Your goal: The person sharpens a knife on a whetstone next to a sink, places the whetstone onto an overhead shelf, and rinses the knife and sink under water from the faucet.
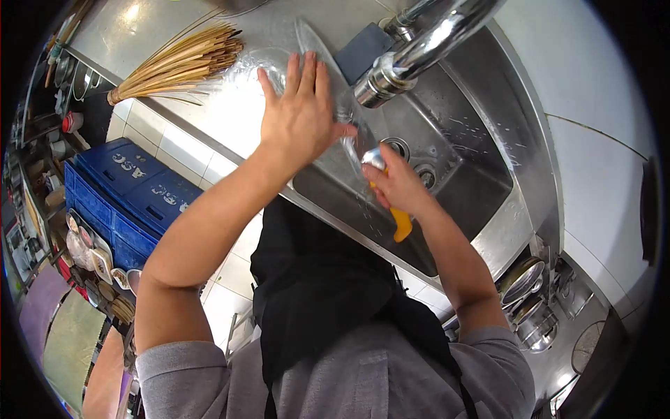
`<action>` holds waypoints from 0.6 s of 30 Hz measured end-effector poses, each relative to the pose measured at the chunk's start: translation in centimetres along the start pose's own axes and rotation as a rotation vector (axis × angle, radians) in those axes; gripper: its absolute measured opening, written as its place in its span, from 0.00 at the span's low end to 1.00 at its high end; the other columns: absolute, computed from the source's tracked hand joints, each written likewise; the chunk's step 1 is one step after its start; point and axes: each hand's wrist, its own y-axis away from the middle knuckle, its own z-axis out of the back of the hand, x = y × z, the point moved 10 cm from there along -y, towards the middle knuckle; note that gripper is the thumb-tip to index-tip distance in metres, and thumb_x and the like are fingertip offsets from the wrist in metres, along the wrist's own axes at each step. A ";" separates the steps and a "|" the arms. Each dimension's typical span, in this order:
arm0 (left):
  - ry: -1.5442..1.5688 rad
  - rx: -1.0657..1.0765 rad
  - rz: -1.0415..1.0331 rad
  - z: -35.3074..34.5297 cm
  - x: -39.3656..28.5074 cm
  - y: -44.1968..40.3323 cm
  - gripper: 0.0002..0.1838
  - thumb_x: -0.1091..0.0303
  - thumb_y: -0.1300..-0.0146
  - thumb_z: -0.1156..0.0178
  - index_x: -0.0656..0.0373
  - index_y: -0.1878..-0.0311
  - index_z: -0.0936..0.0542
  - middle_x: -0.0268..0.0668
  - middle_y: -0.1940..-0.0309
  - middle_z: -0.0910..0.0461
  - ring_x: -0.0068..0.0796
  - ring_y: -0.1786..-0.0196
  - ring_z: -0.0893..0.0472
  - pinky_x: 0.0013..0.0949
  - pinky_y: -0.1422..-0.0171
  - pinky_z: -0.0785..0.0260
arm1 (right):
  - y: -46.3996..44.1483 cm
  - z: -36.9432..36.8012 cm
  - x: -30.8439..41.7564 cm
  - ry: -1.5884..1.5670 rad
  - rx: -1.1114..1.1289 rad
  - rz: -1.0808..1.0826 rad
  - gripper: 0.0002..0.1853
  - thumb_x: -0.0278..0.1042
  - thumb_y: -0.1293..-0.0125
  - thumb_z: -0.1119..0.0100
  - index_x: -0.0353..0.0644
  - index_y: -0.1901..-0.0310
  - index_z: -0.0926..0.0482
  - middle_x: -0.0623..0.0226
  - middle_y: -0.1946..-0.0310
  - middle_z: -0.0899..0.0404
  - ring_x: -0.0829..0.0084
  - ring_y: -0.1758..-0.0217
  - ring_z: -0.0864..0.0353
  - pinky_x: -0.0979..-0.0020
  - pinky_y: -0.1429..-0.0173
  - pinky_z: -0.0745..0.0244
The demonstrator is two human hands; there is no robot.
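A knife with a yellow handle [401,225] lies across the sink's left edge, and its long, wet, pale blade [321,52] points to the upper left. Around the handle, near the blade, the fingers of my right hand [398,183] are closed. A shiny rounded metal piece [373,158] shows at these fingers; I cannot tell what it is. My left hand [300,115] is spread palm down on the wet metal counter [234,115], with its thumb over the blade. What lies under the palm is hidden.
The steel sink [481,199] is at the right, under a chrome faucet [387,78]. A dark grey block [364,52] sits by the faucet. A stick brush [178,64] lies upper left. Blue crates [115,202] stand lower left, and pots [536,325] lower right.
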 end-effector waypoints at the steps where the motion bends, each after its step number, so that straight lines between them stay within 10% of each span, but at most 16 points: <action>1: 0.006 -0.047 0.004 0.0 0.5 -1.2 0.56 0.24 0.45 0.35 0.53 0.20 0.33 0.54 0.19 0.40 0.56 0.15 0.45 0.82 0.24 0.52 | -1.0 1.0 0.5 0.056 -0.047 0.018 0.14 0.40 0.21 0.41 0.41 0.47 0.31 0.70 0.79 0.28 0.78 0.84 0.28 0.69 0.80 0.34; 4: -0.038 -0.036 0.013 0.4 1.8 -6.2 0.60 0.31 0.44 0.30 0.71 0.22 0.38 0.54 0.19 0.39 0.52 0.15 0.43 0.80 0.22 0.53 | -3.7 3.8 4.5 0.072 -0.109 0.112 0.13 0.40 0.22 0.40 0.40 0.48 0.30 0.69 0.78 0.26 0.77 0.84 0.28 0.68 0.80 0.34; 8: 0.072 0.122 0.149 1.3 3.9 -11.4 0.58 0.34 0.39 0.32 0.65 0.18 0.44 0.47 0.15 0.46 0.50 0.13 0.49 0.71 0.14 0.64 | -7.7 7.4 7.6 0.179 -0.182 0.201 0.14 0.41 0.23 0.38 0.40 0.50 0.28 0.67 0.77 0.24 0.76 0.84 0.26 0.68 0.80 0.32; 18: 0.056 -0.022 0.108 1.1 1.1 1.3 0.63 0.28 0.47 0.30 0.65 0.19 0.39 0.54 0.19 0.39 0.55 0.15 0.43 0.79 0.23 0.50 | 0.7 -1.1 2.2 0.029 0.013 0.073 0.24 0.40 0.26 0.32 0.39 0.37 0.30 0.75 0.83 0.30 0.82 0.86 0.30 0.74 0.83 0.37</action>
